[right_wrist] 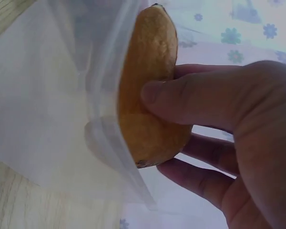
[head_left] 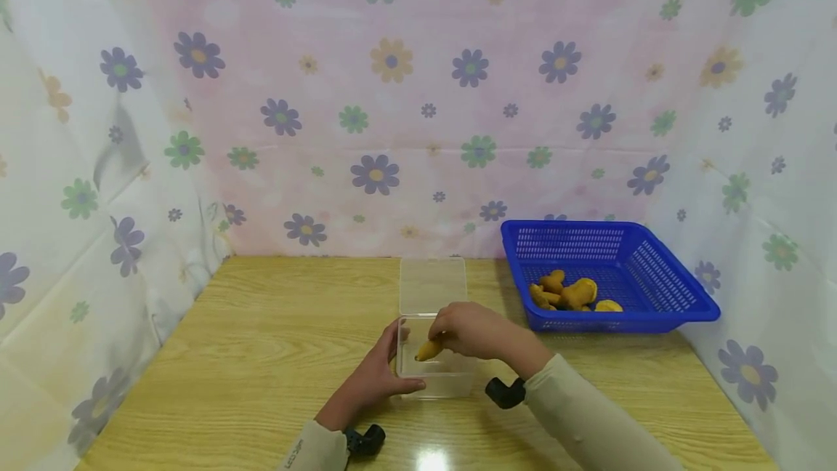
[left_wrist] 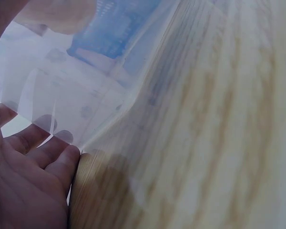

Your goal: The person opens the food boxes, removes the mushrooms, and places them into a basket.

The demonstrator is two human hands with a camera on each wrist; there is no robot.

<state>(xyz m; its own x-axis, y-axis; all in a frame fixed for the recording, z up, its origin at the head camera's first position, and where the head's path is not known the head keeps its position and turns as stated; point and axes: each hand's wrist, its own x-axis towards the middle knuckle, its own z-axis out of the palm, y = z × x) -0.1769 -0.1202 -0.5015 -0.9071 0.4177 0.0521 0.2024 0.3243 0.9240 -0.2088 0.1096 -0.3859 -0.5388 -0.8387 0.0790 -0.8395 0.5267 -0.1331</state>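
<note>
A clear plastic box (head_left: 439,386) stands on the table with its lid (head_left: 433,286) folded back behind it. My left hand (head_left: 375,373) holds the box at its left side, thumb along the front and fingers around the far side. In the left wrist view its fingertips (left_wrist: 66,155) touch the see-through wall. My right hand (head_left: 474,331) pinches a yellow-brown oval piece (head_left: 428,349) over the box's opening. In the right wrist view this smooth, elongated piece (right_wrist: 150,90) lies between thumb and fingers, partly behind the box wall (right_wrist: 105,95). Its exact kind is unclear.
A blue slotted basket (head_left: 654,322) stands at the back right of the wooden table (head_left: 281,325). Several yellow-brown lumpy pieces (head_left: 578,294) lie in its left part, some with pale faces. A flowered curtain (head_left: 418,107) encloses the table's back and sides.
</note>
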